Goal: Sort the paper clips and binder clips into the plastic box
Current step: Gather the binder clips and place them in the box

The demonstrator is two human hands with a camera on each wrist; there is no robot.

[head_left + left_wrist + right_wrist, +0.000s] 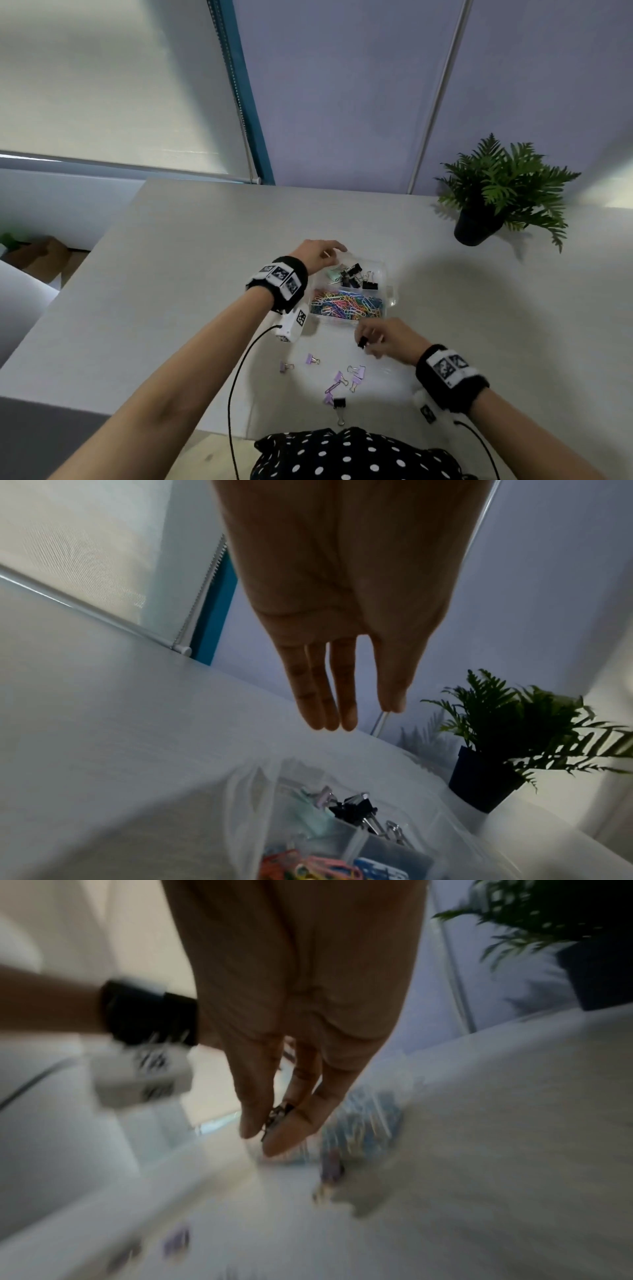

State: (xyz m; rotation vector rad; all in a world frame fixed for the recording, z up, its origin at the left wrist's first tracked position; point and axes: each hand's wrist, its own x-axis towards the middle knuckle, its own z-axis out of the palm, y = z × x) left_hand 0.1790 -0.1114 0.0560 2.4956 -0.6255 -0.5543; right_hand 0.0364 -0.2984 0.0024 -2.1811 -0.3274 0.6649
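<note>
1. plastic box (388, 297) sits mid-table, paper clips (346, 305) in its 6 o'clock compartment, binder clips (356, 275) at 12.
2. my right hand (387, 337) pinches one black binder clip (362, 341).
3. my left hand (317, 253) hovers flat, holding nothing.
4. i count about eight loose clips (339, 378) at 6 o'clock.

no words, brands or numbers can be read anywhere. the only signs are black-and-white square marker patterns, like coded tags, and they spell nothing. three sit in a row on the left wristband (280, 274), and more of the same are on the small white box (292, 325) hanging just under that wrist. two more show on top of the right wristband (449, 367), with another on the white piece below it. in the right wrist view the box markers are smeared by blur.
</note>
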